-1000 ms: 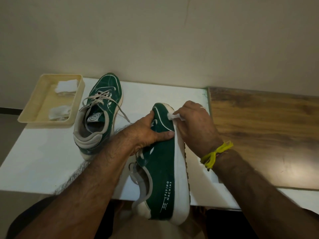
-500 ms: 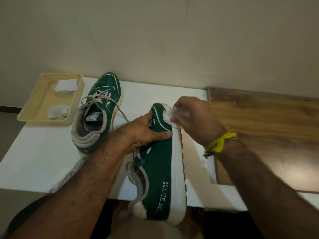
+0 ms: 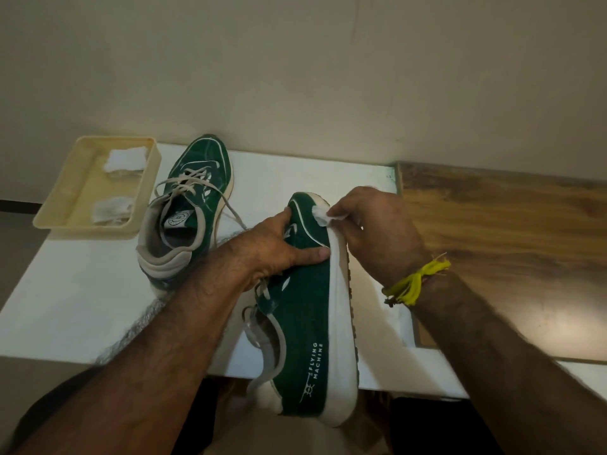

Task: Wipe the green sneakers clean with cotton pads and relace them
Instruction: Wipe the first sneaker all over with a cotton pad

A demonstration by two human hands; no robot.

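Here my left hand [image 3: 272, 251] grips the nearer green sneaker [image 3: 305, 310] at its toe, tilted on its side over the table's [image 3: 65, 307] front edge, while my right hand [image 3: 374, 231] pinches a cotton pad [image 3: 320, 215] against the toe rim. I count two sneakers, the second sneaker [image 3: 187, 208] laced near the back edge, and two pads [image 3: 124, 159] in the tray [image 3: 65, 221] at the back-left corner. My fingertips behind the sole are hidden.
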